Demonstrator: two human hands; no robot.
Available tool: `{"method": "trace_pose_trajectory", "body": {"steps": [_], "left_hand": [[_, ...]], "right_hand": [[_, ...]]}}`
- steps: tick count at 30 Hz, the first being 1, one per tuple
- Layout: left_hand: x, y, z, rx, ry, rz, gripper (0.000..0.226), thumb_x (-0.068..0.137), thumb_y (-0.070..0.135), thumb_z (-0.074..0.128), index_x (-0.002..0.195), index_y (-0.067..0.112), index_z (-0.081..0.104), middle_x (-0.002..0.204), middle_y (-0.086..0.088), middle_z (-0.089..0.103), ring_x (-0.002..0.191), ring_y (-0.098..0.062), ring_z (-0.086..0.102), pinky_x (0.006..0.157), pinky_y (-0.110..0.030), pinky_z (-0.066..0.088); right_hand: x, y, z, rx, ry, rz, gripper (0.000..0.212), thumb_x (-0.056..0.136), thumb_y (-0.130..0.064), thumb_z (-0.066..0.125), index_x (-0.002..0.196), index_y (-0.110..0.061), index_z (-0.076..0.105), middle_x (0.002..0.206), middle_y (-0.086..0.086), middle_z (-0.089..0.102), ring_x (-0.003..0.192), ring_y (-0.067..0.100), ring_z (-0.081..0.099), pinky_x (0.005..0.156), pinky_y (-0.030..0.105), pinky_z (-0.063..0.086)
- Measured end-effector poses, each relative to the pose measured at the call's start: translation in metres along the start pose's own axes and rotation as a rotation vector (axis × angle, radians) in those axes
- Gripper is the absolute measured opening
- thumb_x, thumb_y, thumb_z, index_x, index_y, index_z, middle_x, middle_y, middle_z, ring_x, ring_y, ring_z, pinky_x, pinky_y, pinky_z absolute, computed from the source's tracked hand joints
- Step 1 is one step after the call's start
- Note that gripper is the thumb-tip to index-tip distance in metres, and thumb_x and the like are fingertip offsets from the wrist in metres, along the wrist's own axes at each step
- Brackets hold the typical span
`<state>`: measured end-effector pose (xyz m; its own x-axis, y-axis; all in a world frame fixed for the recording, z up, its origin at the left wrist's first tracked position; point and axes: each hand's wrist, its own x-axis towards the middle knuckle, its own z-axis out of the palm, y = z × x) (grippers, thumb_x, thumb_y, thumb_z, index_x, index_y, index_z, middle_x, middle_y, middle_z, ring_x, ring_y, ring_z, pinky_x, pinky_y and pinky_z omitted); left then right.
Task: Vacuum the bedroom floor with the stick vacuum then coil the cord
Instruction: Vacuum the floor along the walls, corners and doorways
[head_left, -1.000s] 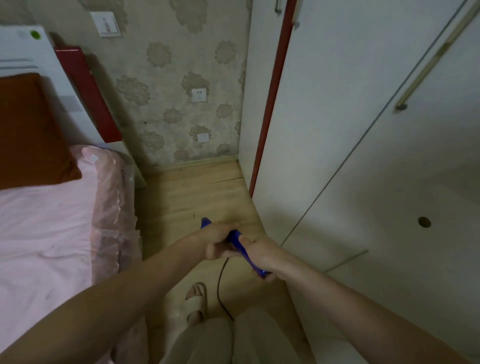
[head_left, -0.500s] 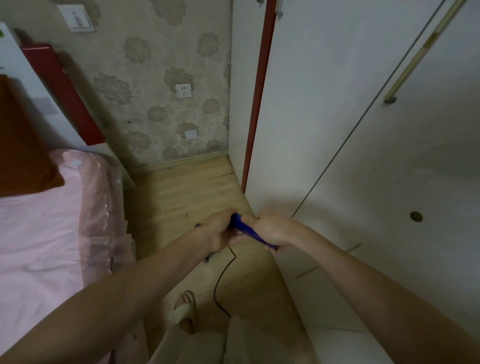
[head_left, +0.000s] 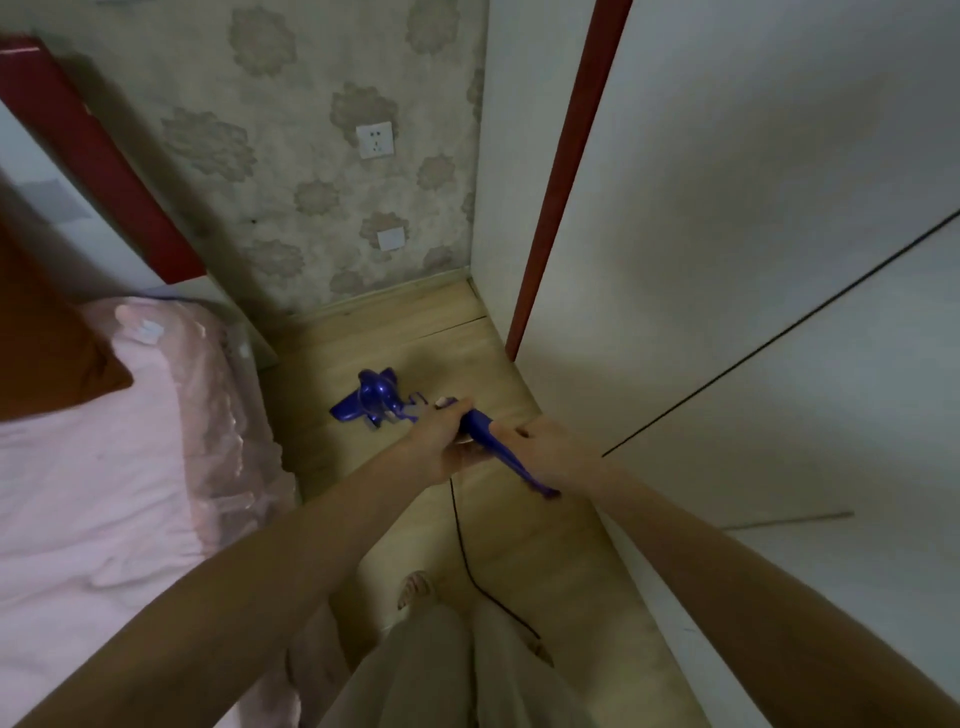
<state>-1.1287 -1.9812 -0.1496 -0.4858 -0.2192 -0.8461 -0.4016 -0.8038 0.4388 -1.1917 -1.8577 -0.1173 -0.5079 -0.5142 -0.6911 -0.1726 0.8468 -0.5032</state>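
Holding the blue stick vacuum (head_left: 382, 400) handle tight in the left hand (head_left: 441, 436) and right hand (head_left: 545, 447) grip, push slowly toward twelve o'clock, keeping the cord (head_left: 467, 561) behind at six o'clock.

— Stick vacuum (head_left: 382, 397): glossy blue plastic, smooth, catching light on the rounded body. Cord (head_left: 464, 551): thin, black, matt, rubbery by the look.

— Floor (head_left: 415, 332): pale wood planks, smooth, faint satin sheen, seams showing. Wardrobe door (head_left: 737, 218): flat white panel, matt, with a red lacquered edge strip (head_left: 550, 208).

— Wall (head_left: 291, 171): papered, soft flower pattern, slightly textured, dull. Socket (head_left: 375, 140): white plastic, smooth.

— Bed cover (head_left: 93, 467): pink cloth, creased, matt; frilled border (head_left: 218, 395) shinier, satin-like. Pillow (head_left: 57, 358): rust-brown cloth, dull. Trousers (head_left: 431, 670): beige fabric, soft, without shine.
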Motion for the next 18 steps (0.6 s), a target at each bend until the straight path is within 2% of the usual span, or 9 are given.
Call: {"method": "trace_pose_trajectory", "body": {"steps": [2, 5, 9, 13, 15, 18], "left_hand": [[0.011, 0.014, -0.020, 0.038, 0.037, 0.002, 0.032, 0.096, 0.019, 0.057, 0.123, 0.010, 0.043, 0.098, -0.015, 0.056, 0.081, -0.028, 0.061, 0.060, -0.042, 0.052], [0.024, 0.032, -0.050, 0.099, 0.078, 0.002, 0.040, 0.096, 0.021, 0.059, 0.130, 0.013, 0.041, 0.107, -0.017, 0.059, 0.082, -0.029, 0.063, 0.056, -0.040, 0.055], [0.033, 0.053, -0.083, 0.142, 0.089, 0.032, 0.036, 0.096, 0.022, 0.058, 0.128, 0.014, 0.044, 0.119, -0.018, 0.058, 0.088, -0.029, 0.062, 0.065, -0.042, 0.055], [0.033, 0.067, -0.106, 0.199, 0.078, 0.062, 0.031, 0.097, 0.024, 0.056, 0.125, 0.014, 0.046, 0.100, -0.011, 0.061, 0.086, -0.027, 0.063, 0.064, -0.039, 0.055], [0.030, 0.070, -0.114, 0.208, 0.077, 0.069, 0.030, 0.098, 0.024, 0.055, 0.124, 0.013, 0.046, 0.097, -0.010, 0.062, 0.085, -0.027, 0.063, 0.067, -0.039, 0.055], [0.022, 0.067, -0.122, 0.212, 0.074, 0.063, 0.030, 0.098, 0.023, 0.055, 0.124, 0.012, 0.046, 0.096, -0.011, 0.062, 0.084, -0.027, 0.062, 0.064, -0.039, 0.055]], "right_hand": [[0.017, -0.015, 0.019, 0.036, -0.016, 0.017, 0.054, 0.100, -0.057, 0.028, 0.103, -0.011, 0.055, 0.067, 0.006, 0.057, 0.050, 0.015, 0.052, 0.045, 0.022, 0.043], [0.035, -0.036, 0.047, 0.086, -0.022, 0.007, 0.058, 0.100, -0.057, 0.028, 0.103, -0.007, 0.058, 0.068, 0.007, 0.056, 0.047, 0.016, 0.050, 0.044, 0.024, 0.042], [0.052, -0.066, 0.074, 0.130, -0.012, -0.022, 0.056, 0.103, -0.050, 0.027, 0.104, -0.003, 0.059, 0.064, 0.003, 0.054, 0.042, 0.012, 0.048, 0.041, 0.024, 0.040], [0.063, -0.086, 0.093, 0.120, 0.029, -0.039, 0.054, 0.102, -0.052, 0.027, 0.093, -0.007, 0.057, 0.061, 0.001, 0.054, 0.037, 0.008, 0.048, 0.037, 0.019, 0.037], [0.062, -0.092, 0.099, 0.124, 0.046, -0.039, 0.052, 0.102, -0.052, 0.027, 0.089, -0.010, 0.054, 0.060, 0.000, 0.053, 0.036, 0.007, 0.047, 0.035, 0.017, 0.034], [0.054, -0.094, 0.109, 0.212, 0.036, -0.012, 0.051, 0.102, -0.051, 0.032, 0.093, -0.007, 0.056, 0.061, 0.001, 0.053, 0.037, 0.007, 0.046, 0.033, 0.015, 0.034]]}}
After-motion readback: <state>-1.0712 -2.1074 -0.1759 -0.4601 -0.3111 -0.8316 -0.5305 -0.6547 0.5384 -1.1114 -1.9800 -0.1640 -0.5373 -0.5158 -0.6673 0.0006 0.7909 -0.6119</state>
